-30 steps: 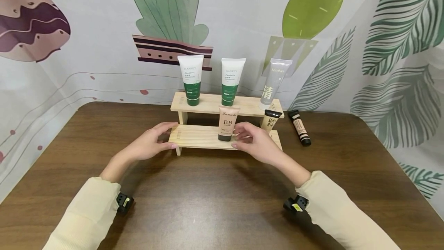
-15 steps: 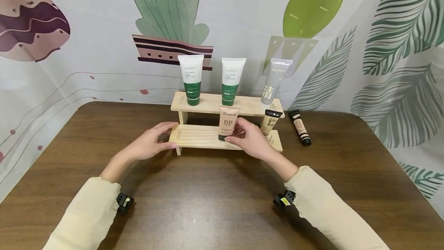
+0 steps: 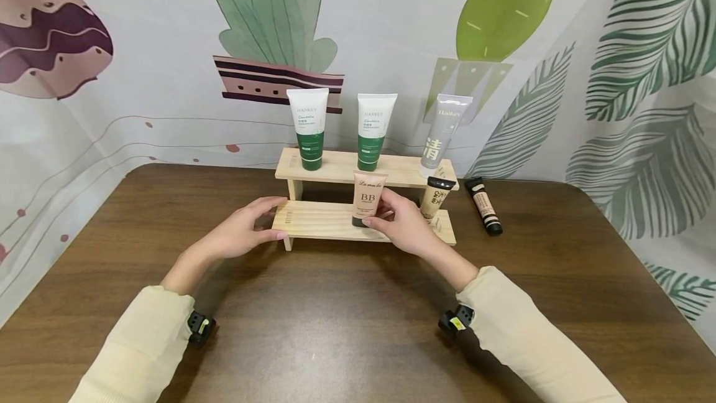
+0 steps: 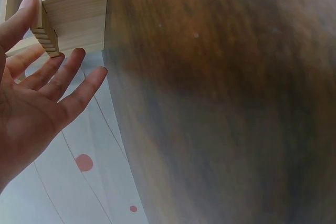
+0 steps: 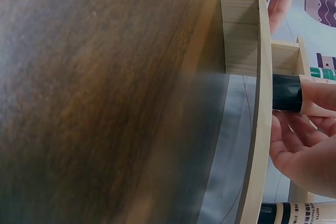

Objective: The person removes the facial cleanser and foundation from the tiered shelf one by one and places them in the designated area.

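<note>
My right hand (image 3: 408, 222) pinches a pink BB cream tube (image 3: 368, 194), thumb at its front beside the dark cap. The tube stands upright, cap down, on the lower tier of a two-tier wooden stand (image 3: 319, 219). My left hand (image 3: 237, 229) holds the lower tier's left end, thumb at the front corner and forefinger at the back; its other fingers spread loosely in the left wrist view. A beige tube with a black end (image 3: 436, 198) stands on the same tier, to the right, partly behind my right hand. In the right wrist view, the cream's dark cap (image 5: 287, 93) meets the board.
Two white-and-green tubes (image 3: 311, 129) (image 3: 376, 131) and a grey tube (image 3: 444, 135) stand on the upper tier, the grey one leaning. A small black-ended tube (image 3: 483, 206) lies on the brown table (image 3: 313, 328), right of the stand. A patterned cloth (image 3: 391, 17) hangs behind.
My right hand has moved left from beside the BB cream tube and taken hold of it. In the last half second it has barely moved. My left hand stays at the stand.
</note>
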Available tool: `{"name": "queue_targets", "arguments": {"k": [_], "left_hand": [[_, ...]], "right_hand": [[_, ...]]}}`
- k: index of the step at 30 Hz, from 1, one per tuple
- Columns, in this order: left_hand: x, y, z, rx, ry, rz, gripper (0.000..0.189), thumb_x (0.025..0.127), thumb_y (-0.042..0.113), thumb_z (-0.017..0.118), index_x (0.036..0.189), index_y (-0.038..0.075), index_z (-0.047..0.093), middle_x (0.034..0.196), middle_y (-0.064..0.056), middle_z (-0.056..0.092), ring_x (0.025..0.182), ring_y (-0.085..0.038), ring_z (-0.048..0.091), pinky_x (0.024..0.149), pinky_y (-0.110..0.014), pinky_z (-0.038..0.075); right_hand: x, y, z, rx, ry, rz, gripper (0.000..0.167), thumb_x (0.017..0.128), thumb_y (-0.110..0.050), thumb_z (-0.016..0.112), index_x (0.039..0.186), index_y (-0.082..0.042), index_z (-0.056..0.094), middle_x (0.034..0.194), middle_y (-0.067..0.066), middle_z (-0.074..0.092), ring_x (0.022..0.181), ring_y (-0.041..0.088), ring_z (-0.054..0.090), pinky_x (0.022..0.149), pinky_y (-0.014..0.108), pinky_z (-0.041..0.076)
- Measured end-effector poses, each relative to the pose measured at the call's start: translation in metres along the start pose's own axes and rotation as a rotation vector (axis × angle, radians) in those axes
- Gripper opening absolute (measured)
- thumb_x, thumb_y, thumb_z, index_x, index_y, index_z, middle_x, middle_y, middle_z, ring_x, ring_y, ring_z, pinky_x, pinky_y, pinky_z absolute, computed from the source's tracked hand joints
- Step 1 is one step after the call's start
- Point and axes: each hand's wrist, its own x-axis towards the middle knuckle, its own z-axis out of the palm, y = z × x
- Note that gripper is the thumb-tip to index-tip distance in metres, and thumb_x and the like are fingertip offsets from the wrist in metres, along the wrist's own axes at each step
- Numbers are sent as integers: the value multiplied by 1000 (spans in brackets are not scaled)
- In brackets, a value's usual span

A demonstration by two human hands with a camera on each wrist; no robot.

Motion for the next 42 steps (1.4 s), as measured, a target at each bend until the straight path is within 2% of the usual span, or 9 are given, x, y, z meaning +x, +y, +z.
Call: {"name": "queue_targets", "arguments": {"k": [12, 23, 32, 37, 42], "left_hand": [[-1, 0, 0, 6, 9, 23, 60, 86, 15, 65, 134, -6, 37, 133, -24, 37, 115, -39, 44, 91, -47, 44], [0, 1, 0, -23, 8, -2, 60, 85, 12, 66, 134, -6, 36, 134, -24, 35, 116, -40, 43, 90, -45, 45], [0, 0, 1, -15, 4, -15, 61, 84, 12, 66, 135, -5, 36, 134, -23, 35, 116, -39, 43, 89, -45, 45], [0, 0, 0, -27, 9, 9, 60, 85, 10, 66, 134, -7, 36, 133, -25, 35, 115, -40, 44, 89, -46, 46], [0, 1, 0, -24, 6, 5, 60, 85, 11, 65, 134, -7, 36, 134, -24, 35, 115, -40, 44, 88, -46, 46]], "right_hand": [[-4, -4, -1, -4, -11, 13, 30, 80, -3, 69, 107, 0, 58, 94, 10, 65, 82, 20, 60, 71, 31, 52], [-18, -6, -8, 10, -58, -25, 26, 79, 0, 69, 103, 1, 59, 89, 7, 64, 80, 18, 59, 69, 32, 52], [-33, 2, -23, 7, -72, -22, 26, 79, 0, 69, 103, 2, 59, 91, 8, 64, 81, 19, 59, 71, 36, 52], [-42, 10, -35, -8, -66, -2, 27, 79, 1, 69, 104, 2, 60, 93, 10, 64, 83, 20, 59, 72, 34, 52], [-52, 16, -49, -17, -81, 15, 27, 78, 1, 69, 104, 3, 60, 92, 11, 64, 76, 18, 59, 61, 30, 53]]}}
